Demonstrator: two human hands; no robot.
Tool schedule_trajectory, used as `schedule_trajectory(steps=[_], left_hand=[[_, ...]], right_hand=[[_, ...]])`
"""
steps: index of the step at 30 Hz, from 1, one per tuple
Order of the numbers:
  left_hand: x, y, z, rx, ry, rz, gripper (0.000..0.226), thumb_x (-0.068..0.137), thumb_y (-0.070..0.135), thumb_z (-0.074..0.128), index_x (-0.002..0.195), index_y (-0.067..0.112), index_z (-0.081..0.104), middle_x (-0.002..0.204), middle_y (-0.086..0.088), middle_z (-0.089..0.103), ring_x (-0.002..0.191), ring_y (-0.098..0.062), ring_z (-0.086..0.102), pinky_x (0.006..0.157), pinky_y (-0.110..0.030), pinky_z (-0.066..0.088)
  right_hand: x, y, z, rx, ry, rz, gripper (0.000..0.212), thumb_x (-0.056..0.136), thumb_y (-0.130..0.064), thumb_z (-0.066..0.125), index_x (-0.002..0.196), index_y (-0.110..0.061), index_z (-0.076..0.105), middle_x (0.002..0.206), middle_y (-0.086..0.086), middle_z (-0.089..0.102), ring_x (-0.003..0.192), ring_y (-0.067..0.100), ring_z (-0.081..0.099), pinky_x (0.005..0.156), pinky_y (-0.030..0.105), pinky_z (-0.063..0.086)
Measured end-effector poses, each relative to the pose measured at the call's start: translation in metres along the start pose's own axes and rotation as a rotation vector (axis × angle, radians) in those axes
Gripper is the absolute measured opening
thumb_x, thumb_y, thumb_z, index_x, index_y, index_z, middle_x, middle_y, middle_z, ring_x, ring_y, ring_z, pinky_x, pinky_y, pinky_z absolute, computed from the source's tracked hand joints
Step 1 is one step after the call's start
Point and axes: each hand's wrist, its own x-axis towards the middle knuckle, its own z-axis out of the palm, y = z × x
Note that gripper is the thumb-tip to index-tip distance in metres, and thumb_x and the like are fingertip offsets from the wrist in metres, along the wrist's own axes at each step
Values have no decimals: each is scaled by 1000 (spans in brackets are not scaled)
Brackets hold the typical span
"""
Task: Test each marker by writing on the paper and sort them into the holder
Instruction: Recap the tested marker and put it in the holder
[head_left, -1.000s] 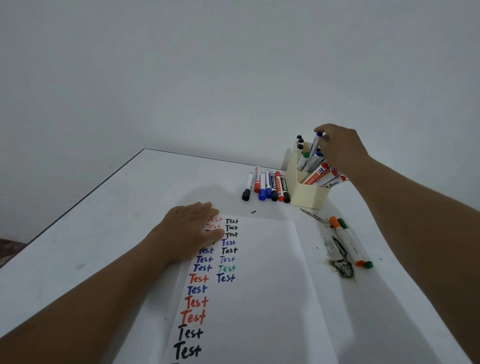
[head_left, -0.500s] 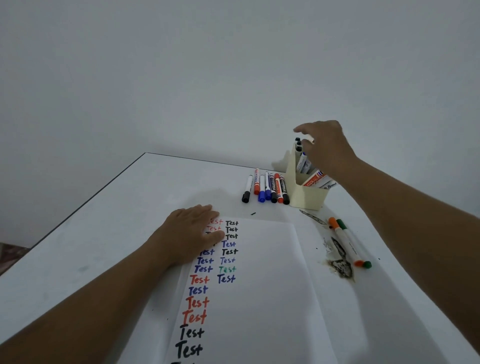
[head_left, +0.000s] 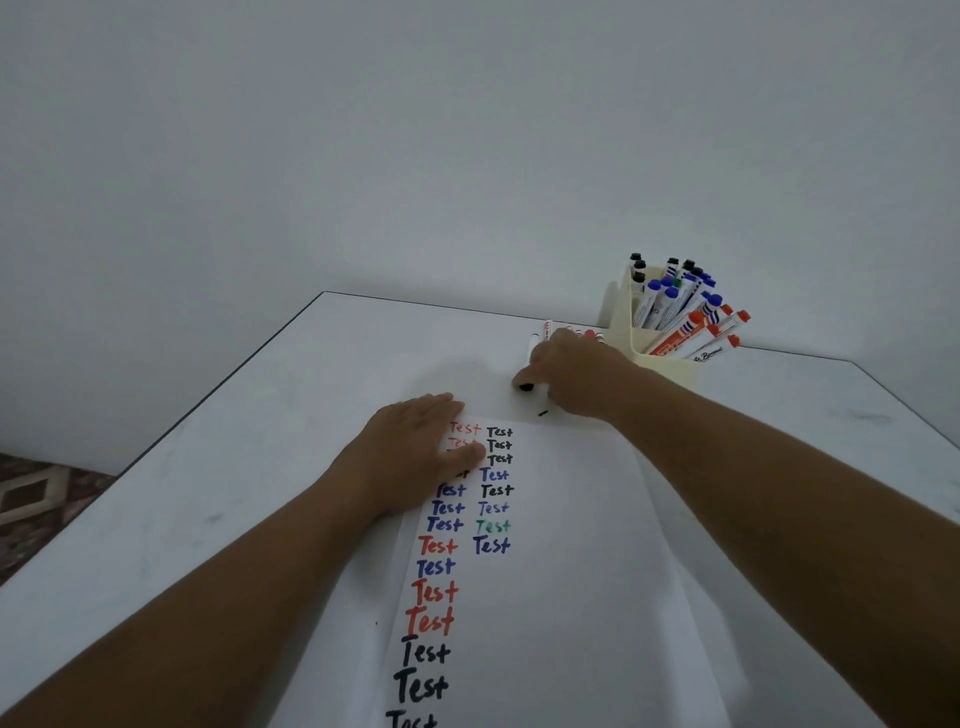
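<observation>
Reaching: the right hand (head_left: 574, 374) has come down from above the holder (head_left: 655, 364) to the row of loose markers (head_left: 548, 331) lying just left of the holder, on its table side.
Right hand grip: fingers curled down over the row; a black-capped marker (head_left: 527, 386) pokes out under the fingertips at the end nearest the paper. Whether the fingers have closed round it or only touch it, I cannot tell.
Left hand: the left hand (head_left: 415, 452) has stayed flat, fingers straight and together, pressing the top left corner of the paper (head_left: 561, 597), well left of the holder.
Meaning for the task: one marker looks just dropped in the holder, and the next is being fetched for testing; several are left in the row, so the job is partly done.
Holder: cream plastic, at the far right of the table (head_left: 260, 467), crowded with capped markers, black and blue towards the back, red leaning out at the front.
Paper: two columns of "Test" in red, black, blue and green; the right column is shorter, with bare paper below.
</observation>
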Motion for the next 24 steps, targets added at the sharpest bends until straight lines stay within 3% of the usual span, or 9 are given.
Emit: schedule_trajectory(steps=[6, 8, 11, 13, 15, 18, 19, 21, 24], left_hand=[[-1, 1, -2, -134, 64, -47, 74, 92, 70, 46, 152, 30, 33, 159, 9, 34, 145, -14, 32, 117, -38, 27], [-2, 2, -2, -180, 97, -67, 74, 91, 69, 49, 153, 32, 32, 159, 9, 33, 144, -13, 32, 116, -38, 28], [-2, 0, -1, -219, 154, -103, 77, 90, 70, 50, 153, 34, 26, 160, 11, 30, 145, -11, 29, 115, -39, 28], [-2, -2, 0, -228, 203, -114, 77, 90, 67, 52, 154, 34, 23, 160, 11, 29, 145, -11, 28, 115, -39, 29], [-4, -2, 0, -232, 248, -107, 77, 91, 63, 54, 154, 35, 22, 160, 12, 29, 145, -12, 28, 115, -40, 31], [-7, -1, -1, -237, 282, -84, 70, 93, 59, 56, 152, 37, 27, 156, 12, 36, 141, -12, 33, 111, -38, 34], [-7, -1, -1, -238, 291, -73, 61, 94, 55, 55, 148, 36, 35, 149, 11, 45, 135, -12, 41, 106, -36, 39], [-6, 1, -3, -202, 336, -35, 31, 98, 47, 53, 124, 31, 55, 117, 8, 64, 105, -13, 59, 84, -30, 49], [-7, 2, -6, -132, 405, -17, 14, 101, 37, 53, 91, 27, 56, 78, 7, 61, 69, -12, 56, 58, -27, 40]], right_hand=[[0, -3, 1, -14, 186, -126, 19, 97, -10, 55, 109, -20, 66, 94, 2, 61, 98, 24, 52, 68, 41, 55], [-6, -5, -4, 36, 292, -159, 12, 98, -19, 58, 105, -18, 67, 88, 0, 65, 96, 23, 55, 63, 34, 50], [-19, -9, -21, 255, 430, -125, 8, 93, -23, 62, 99, -23, 68, 75, -16, 57, 87, 13, 54, 60, 26, 38], [-30, -13, -36, 444, 445, -82, 12, 89, -23, 67, 100, -25, 69, 74, -24, 52, 77, 3, 51, 62, 23, 42], [-44, -18, -50, 674, 507, -29, 18, 84, -18, 74, 102, -20, 72, 82, -20, 65, 72, -1, 62, 68, 20, 52], [-65, -27, -65, 1002, 545, 72, 19, 82, -10, 78, 99, -18, 74, 85, -11, 74, 70, 3, 70, 69, 15, 55], [-71, -29, -67, 1091, 536, 83, 20, 82, -8, 78, 99, -18, 75, 84, -10, 75, 68, 3, 70, 67, 15, 55], [-79, -32, -68, 1188, 514, 85, 22, 83, -4, 77, 99, -18, 74, 84, -9, 74, 69, 6, 69, 67, 15, 54], [-85, -32, -63, 1036, 495, 65, 19, 82, -8, 76, 97, -20, 72, 83, -9, 73, 72, 10, 70, 67, 21, 57]])
